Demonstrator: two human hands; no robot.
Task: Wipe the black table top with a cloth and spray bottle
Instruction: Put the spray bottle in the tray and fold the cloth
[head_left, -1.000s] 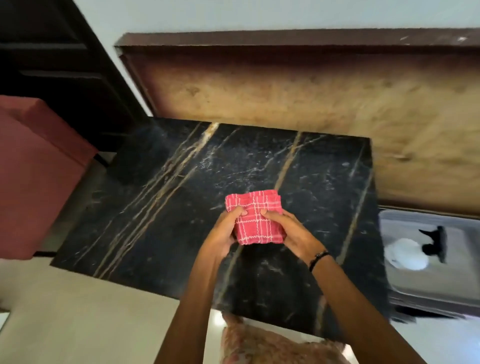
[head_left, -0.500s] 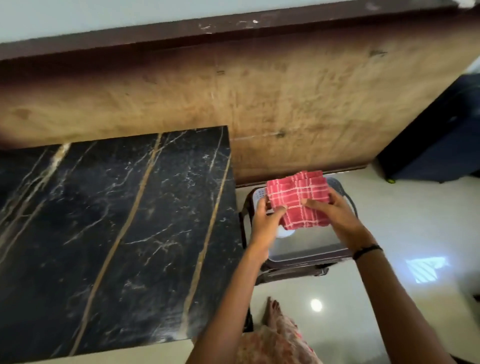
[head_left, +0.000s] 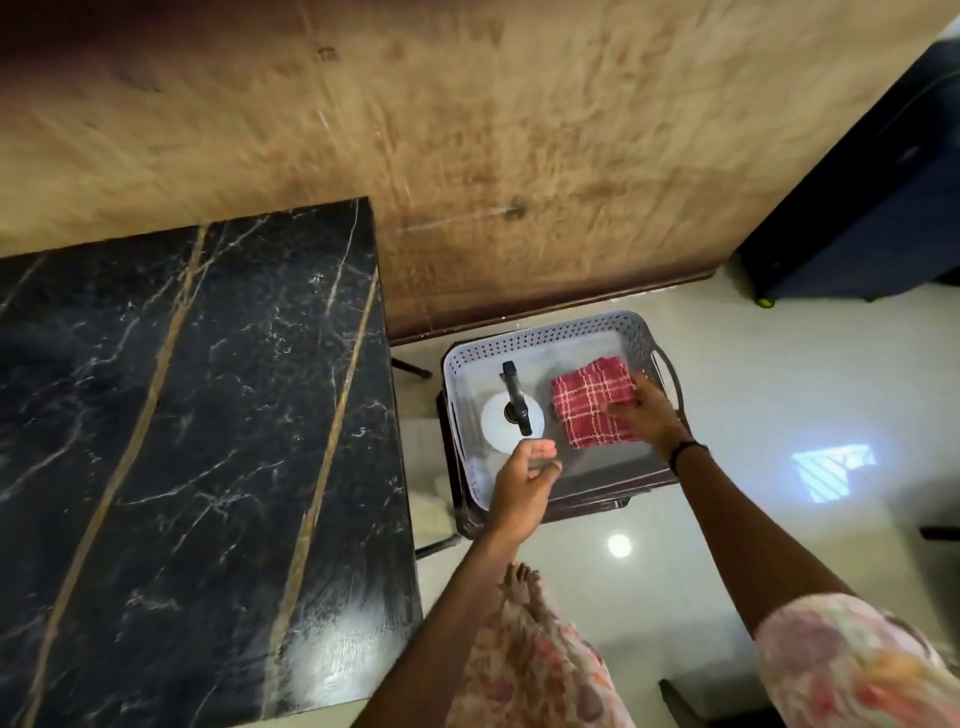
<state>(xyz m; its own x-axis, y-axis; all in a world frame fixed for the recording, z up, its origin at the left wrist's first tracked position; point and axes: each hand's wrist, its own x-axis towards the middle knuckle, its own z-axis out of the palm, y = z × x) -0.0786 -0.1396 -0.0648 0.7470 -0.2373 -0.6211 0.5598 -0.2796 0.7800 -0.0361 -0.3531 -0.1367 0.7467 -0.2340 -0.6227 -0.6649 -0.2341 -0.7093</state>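
The black marble table top (head_left: 197, 415) with gold veins fills the left half of the view. To its right a white perforated basket (head_left: 545, 330) sits on a dark stool. Inside it stand a white spray bottle (head_left: 511, 413) with a black trigger head and the folded red checked cloth (head_left: 587, 405). My right hand (head_left: 649, 415) rests on the cloth's right edge, fingers on the fabric, pressing it down into the basket. My left hand (head_left: 522, 483) hovers over the basket's near rim just below the bottle, fingers loosely curled and holding nothing.
A brown wooden panel (head_left: 467, 130) stands behind the table and basket. A dark blue case (head_left: 857, 218) stands at the far right. The floor is pale glossy tile (head_left: 753, 389) with light reflections. My bare foot (head_left: 519, 571) is below the stool.
Both hands carried the folded cloth off the table top and to the right, then lowered it into the basket. My left hand has let go of it; the view swung right.
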